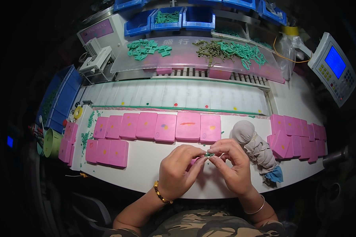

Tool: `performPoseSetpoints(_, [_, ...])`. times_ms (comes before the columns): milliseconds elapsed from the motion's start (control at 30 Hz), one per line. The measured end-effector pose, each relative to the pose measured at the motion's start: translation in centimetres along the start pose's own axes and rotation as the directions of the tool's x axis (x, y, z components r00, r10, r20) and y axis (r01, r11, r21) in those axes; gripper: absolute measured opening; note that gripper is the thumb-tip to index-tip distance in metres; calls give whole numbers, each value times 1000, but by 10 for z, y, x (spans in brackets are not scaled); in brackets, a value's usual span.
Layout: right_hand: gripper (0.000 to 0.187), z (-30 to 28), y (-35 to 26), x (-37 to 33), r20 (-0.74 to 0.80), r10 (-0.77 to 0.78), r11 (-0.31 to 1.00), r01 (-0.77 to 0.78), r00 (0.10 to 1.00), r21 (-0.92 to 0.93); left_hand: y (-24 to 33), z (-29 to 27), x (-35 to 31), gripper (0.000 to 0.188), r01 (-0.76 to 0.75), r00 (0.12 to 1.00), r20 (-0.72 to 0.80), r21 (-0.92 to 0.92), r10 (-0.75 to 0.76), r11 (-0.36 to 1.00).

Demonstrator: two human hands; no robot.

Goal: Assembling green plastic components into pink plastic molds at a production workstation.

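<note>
Above the front of the white table, my left hand (180,168) and my right hand (232,164) meet, fingertips nearly touching. Between their pinched thumbs and fingers is a small dark green piece (209,155), mostly covered by the fingers, so its exact shape does not show. A bit of pink shows behind the left fingers, and I cannot tell whether that hand holds it. Just beyond the hands lies a row of flat pink blocks (188,125), some with coloured marks. Close to my right hand rests a rolled grey cloth bundle (259,148) with a blue end.
More pink blocks sit at left (114,153) and stacked at right (298,136). Green crumbs (85,140) lie along the left. Behind are a lit white panel (178,94), a shelf with green pieces (150,49) and strands (241,53), blue bins (166,27) and a keypad display (334,71).
</note>
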State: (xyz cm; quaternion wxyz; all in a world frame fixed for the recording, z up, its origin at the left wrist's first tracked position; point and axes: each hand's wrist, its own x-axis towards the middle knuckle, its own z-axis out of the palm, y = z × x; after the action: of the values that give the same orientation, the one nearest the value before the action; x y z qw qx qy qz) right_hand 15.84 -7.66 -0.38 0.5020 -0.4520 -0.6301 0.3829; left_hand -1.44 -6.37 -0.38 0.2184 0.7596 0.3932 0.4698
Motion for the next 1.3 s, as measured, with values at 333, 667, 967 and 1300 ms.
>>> performPoseSetpoints(333, [27,-1,-2,-2,-27,-136,988,133,990,-82,-1,-6,-7,12,379,916,50,-430,-397,820])
performPoseSetpoints(667, [38,-3,1,1,11,22,997,-21,1000,-80,-7,-13,-5,15,306,942,-24,-342,-334,889])
performPoseSetpoints(967, [80,12,-6,-1,495,-50,755,357,868,-550,-68,-132,22,9,481,831,-195,-218,-521,849])
performPoseSetpoints(1300, [78,33,-3,6,547,-38,680,422,837,-600,-134,-368,43,45,435,749,-620,726,234,532])
